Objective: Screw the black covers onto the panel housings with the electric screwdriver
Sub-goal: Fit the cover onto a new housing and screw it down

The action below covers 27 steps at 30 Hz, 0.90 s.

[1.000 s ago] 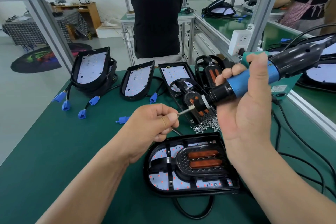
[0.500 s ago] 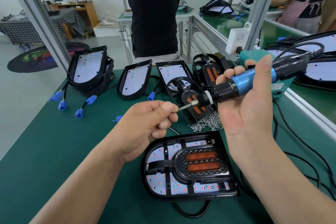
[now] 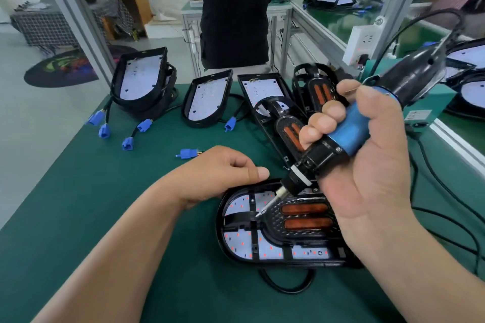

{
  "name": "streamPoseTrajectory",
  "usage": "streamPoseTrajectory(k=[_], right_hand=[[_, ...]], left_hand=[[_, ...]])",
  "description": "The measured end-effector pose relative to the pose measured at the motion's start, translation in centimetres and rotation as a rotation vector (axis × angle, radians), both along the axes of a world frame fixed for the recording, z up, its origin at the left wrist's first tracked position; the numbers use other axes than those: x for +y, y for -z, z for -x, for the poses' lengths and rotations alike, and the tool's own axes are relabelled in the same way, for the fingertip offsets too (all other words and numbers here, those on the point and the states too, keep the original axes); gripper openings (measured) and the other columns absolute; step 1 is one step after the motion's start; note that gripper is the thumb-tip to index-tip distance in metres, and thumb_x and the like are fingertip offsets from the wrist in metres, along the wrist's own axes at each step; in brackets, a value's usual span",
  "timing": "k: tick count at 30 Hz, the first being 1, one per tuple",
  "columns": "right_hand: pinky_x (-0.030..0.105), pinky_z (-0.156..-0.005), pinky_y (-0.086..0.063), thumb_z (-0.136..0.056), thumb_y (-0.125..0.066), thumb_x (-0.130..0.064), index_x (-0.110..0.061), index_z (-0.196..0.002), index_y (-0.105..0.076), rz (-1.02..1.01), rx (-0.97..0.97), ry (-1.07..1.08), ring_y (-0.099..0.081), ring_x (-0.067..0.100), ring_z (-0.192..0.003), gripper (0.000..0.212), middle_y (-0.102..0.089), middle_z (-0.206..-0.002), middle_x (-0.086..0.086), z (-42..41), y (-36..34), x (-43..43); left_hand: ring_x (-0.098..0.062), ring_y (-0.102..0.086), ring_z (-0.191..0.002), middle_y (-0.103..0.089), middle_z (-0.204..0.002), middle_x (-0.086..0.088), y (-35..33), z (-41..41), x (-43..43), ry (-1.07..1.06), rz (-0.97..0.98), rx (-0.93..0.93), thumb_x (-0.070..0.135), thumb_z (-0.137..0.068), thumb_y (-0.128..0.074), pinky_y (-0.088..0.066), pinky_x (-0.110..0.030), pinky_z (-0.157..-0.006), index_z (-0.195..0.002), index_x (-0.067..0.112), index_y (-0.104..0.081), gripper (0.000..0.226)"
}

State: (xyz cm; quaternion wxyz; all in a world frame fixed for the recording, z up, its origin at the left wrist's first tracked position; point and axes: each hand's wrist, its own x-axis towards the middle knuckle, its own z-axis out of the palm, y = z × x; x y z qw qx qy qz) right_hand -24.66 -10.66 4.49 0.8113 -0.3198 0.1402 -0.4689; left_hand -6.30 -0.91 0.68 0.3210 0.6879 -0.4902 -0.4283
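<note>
Right hand (image 3: 372, 170) clenched round the blue barrel of the electric screwdriver (image 3: 349, 131), thumb up along its near side, tool tilted down and to the left. The bit (image 3: 267, 204) meets the left end of the black cover (image 3: 296, 217), a mesh piece with two orange bars, seated in the nearest panel housing (image 3: 220, 228). This housing lies flat on the green bench mat (image 3: 105, 204) directly before the person, its white LED board showing round the cover. Left hand (image 3: 223, 173) rests at the housing's far left rim, fingers curled under, thumb laid along the forefinger; whether it pinches anything cannot be told. A black cable (image 3: 286, 286) loops out from the housing's near edge. Farther back: two loose covers (image 3: 288, 126) lying on and beside an open housing (image 3: 262, 92), another open housing (image 3: 207, 97) to its left, a stack of housings (image 3: 141, 78) at far left, and blue connectors (image 3: 105, 130) on their leads. A white power socket (image 3: 364, 39) is fixed to the frame at right
</note>
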Motion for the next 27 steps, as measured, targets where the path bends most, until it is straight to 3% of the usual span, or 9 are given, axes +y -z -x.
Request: streamPoseTrajectory(k=[2,4,6,8,14,17,25,27], right_hand=[[0.023,-0.063,-0.048,-0.112,-0.037,-0.019,-0.017,-0.118,-0.059,-0.002,0.037,-0.066,-0.051,0.011,-0.067,0.022,-0.048,-0.081,-0.001,-0.1,0.3,0.4],[0.027,-0.063,-0.048,-0.104,-0.049,-0.022,-0.017,-0.108,-0.057,0.081,-0.046,-0.093,-0.052,0.012,-0.063,0.01,-0.05,-0.077,-0.002,0.6,0.4,1.1],[0.028,-0.061,-0.048,-0.1,-0.053,-0.021,-0.016,-0.106,-0.057,0.153,-0.034,-0.122,-0.052,0.013,-0.06,0.009,-0.05,-0.075,-0.002,1.4,0.3,2.1],[0.028,-0.06,-0.048,-0.098,-0.055,-0.02,-0.017,-0.105,-0.059,0.178,-0.004,-0.151,-0.051,0.014,-0.059,0.009,-0.051,-0.074,-0.001,0.8,0.7,2.2],[0.03,-0.06,-0.049,-0.092,-0.061,-0.02,-0.016,-0.108,-0.06,0.245,0.045,-0.184,-0.051,0.017,-0.059,0.017,-0.05,-0.075,0.001,0.5,0.9,2.6],[0.03,-0.061,-0.048,-0.09,-0.063,-0.023,-0.016,-0.108,-0.062,0.266,0.052,-0.184,-0.052,0.017,-0.059,0.019,-0.05,-0.076,0.001,0.5,0.9,2.7],[0.032,-0.061,-0.048,-0.091,-0.063,-0.021,-0.016,-0.106,-0.064,0.344,0.052,-0.205,-0.052,0.018,-0.059,0.016,-0.05,-0.075,0.003,0.6,0.9,3.1],[0.032,-0.061,-0.048,-0.091,-0.061,-0.02,-0.015,-0.107,-0.063,0.375,0.043,-0.221,-0.053,0.018,-0.059,0.016,-0.05,-0.074,0.003,0.6,0.8,3.3]], left_hand=[[-0.025,-0.03,-0.069,-0.034,-0.073,-0.01,-0.2,0.0,0.1,0.032,0.017,0.018,0.05,-0.093,-0.077,-0.023,-0.03,-0.056,-0.066,0.01,-0.054,0.054],[-0.027,-0.023,-0.068,-0.025,-0.071,-0.01,-0.4,0.2,0.2,0.055,0.038,0.019,0.05,-0.095,-0.075,-0.019,-0.034,-0.058,-0.06,0.017,-0.042,0.058],[-0.03,-0.023,-0.067,-0.024,-0.07,-0.011,-0.5,0.3,0.2,0.062,0.049,-0.006,0.05,-0.095,-0.075,-0.02,-0.038,-0.059,-0.058,0.018,-0.041,0.06],[-0.039,-0.025,-0.071,-0.026,-0.071,-0.017,-0.4,0.3,0.2,0.061,0.053,-0.013,0.049,-0.095,-0.075,-0.023,-0.049,-0.062,-0.062,0.008,-0.045,0.061],[-0.036,-0.026,-0.071,-0.03,-0.072,-0.013,-0.4,0.4,0.2,0.061,0.068,-0.012,0.045,-0.095,-0.076,-0.024,-0.048,-0.062,-0.064,0.005,-0.048,0.058],[-0.026,-0.028,-0.067,-0.033,-0.068,-0.009,-0.4,0.4,0.2,0.059,0.066,-0.012,0.044,-0.095,-0.076,-0.024,-0.037,-0.06,-0.059,0.014,-0.052,0.054],[-0.031,-0.027,-0.07,-0.033,-0.072,-0.01,-0.6,0.6,0.3,0.047,0.059,0.005,0.045,-0.095,-0.077,-0.023,-0.038,-0.061,-0.071,-0.005,-0.051,0.061],[-0.026,-0.03,-0.07,-0.036,-0.072,-0.01,-0.6,0.6,0.4,0.05,0.058,0.014,0.045,-0.095,-0.077,-0.025,-0.038,-0.063,-0.07,-0.002,-0.055,0.058]])
